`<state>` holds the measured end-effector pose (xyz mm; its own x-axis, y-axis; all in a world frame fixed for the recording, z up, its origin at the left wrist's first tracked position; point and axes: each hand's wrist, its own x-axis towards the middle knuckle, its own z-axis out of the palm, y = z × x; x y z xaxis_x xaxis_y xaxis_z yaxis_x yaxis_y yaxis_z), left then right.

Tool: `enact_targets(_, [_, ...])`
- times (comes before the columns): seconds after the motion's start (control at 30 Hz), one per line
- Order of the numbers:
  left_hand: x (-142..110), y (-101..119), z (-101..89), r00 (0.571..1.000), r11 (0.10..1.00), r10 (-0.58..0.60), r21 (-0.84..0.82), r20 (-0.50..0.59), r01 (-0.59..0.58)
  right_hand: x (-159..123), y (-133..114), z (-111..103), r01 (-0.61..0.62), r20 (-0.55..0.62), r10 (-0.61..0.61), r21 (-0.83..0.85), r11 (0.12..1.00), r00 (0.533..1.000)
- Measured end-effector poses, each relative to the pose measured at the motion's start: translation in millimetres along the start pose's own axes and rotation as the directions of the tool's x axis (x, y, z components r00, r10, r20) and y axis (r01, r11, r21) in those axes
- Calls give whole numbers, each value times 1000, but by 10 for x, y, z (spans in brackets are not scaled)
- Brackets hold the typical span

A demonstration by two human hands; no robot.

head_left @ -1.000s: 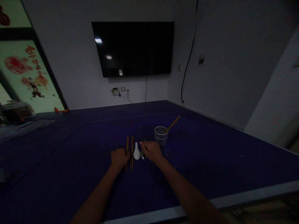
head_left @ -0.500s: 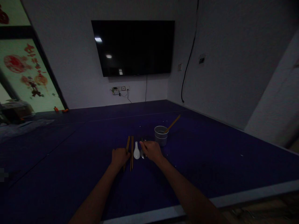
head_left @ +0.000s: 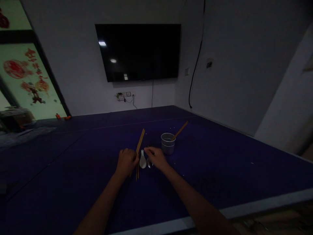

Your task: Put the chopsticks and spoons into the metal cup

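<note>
- Left hand (head_left: 126,161) is curled around a wooden chopstick (head_left: 140,141), gripping it low down so the far end tilts up and away toward the wall, clear of the table.
- A second chopstick (head_left: 137,172) lies flat on the dark blue table (head_left: 220,169), right beside the left hand's knuckles and partly hidden under them.
- Right hand (head_left: 156,157) rests palm down with fingers loosely bent over a metal spoon (head_left: 149,163); fingertips seem to be on the spoon's handle, but it's too dim to tell if it's actually pinched or just touched.
- White ceramic spoon (head_left: 142,161) sits between the two hands, bowl end toward the person, just beside the metal spoon.
- Metal cup (head_left: 168,143) stands upright a little past the right hand, with one wooden stick (head_left: 180,130) leaning out of it to the right (looks like another chopstick).
- On the back wall there's a big dark TV (head_left: 139,52), with a power strip (head_left: 124,95) below it.
</note>
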<state>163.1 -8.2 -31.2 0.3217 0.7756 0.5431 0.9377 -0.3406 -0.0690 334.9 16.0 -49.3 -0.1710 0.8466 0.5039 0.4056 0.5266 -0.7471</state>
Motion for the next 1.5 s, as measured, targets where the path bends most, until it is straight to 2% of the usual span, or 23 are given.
enact_targets(0.07, [-18, 65, 10, 988, 993, 118, -18, -104, -120, 3, -5, 54, -27, 14, 24, 214, 976, 1000])
enact_targets(0.17, [-46, 137, 24, 949, 966, 246, -31, -198, -257, -8, -45, 114, -57, 17, 55, 364, 929, 998])
enact_targets(0.27, [-75, 146, 10, 938, 957, 272, -37, -216, -286, -34, -127, 87, -45, -36, 63, 371, 927, 997])
enact_targets(0.33, [-91, 125, -6, 950, 967, 237, -50, -202, -251, -53, -189, -10, -13, -167, 65, 298, 954, 984])
enact_targets(0.37, [-98, 113, -11, 959, 973, 207, -61, -194, -222, -62, -214, -82, 1, -286, 67, 233, 973, 956])
enact_targets(0.4, [-102, 101, -11, 967, 979, 174, -75, -186, -191, -68, -233, -166, 1, -430, 63, 147, 989, 901])
enact_targets(0.47, [-105, 85, 0, 978, 985, 121, -102, -168, -139, -66, -240, -353, -80, -683, 42, -23, 997, 729])
enact_targets(0.53, [-101, 79, 22, 984, 987, 96, -118, -150, -114, -42, -206, -529, -146, -783, -27, -149, 978, 622])
enact_targets(0.6, [-95, 80, 44, 986, 987, 87, -125, -140, -105, 1, -143, -661, -183, -814, -83, -226, 957, 574])
enact_targets(0.67, [-91, 83, 59, 987, 986, 84, -130, -136, -101, 52, -71, -738, -223, -809, -91, -266, 938, 580])
enact_targets(0.87, [-92, 81, 82, 989, 987, 81, -130, -126, -98, 124, 66, -781, -400, -719, 37, -342, 850, 694])
enact_targets(0.97, [-95, 77, 97, 990, 986, 78, -139, -115, -94, 118, 98, -775, -446, -661, 85, -400, 800, 746])
enact_targets(1.07, [-94, 73, 107, 994, 986, 67, -146, -90, -80, 115, 145, -766, -464, -632, 107, -433, 773, 768])
enact_targets(1.17, [-90, 69, 112, 996, 986, 55, -152, -64, -65, 123, 213, -759, -455, -653, 96, -405, 793, 751])
enact_targets(1.3, [-86, 65, 118, 997, 984, 51, -169, -55, -60, 132, 301, -747, -402, -729, 68, -295, 867, 681])
enact_targets(1.4, [-84, 64, 126, 997, 985, 45, -165, -59, -54, 123, 323, -720, -380, -769, 55, -251, 891, 637])
enact_targets(1.5, [-81, 64, 134, 997, 987, 47, -153, -60, -55, 106, 302, -690, -423, -756, 80, -272, 864, 650])
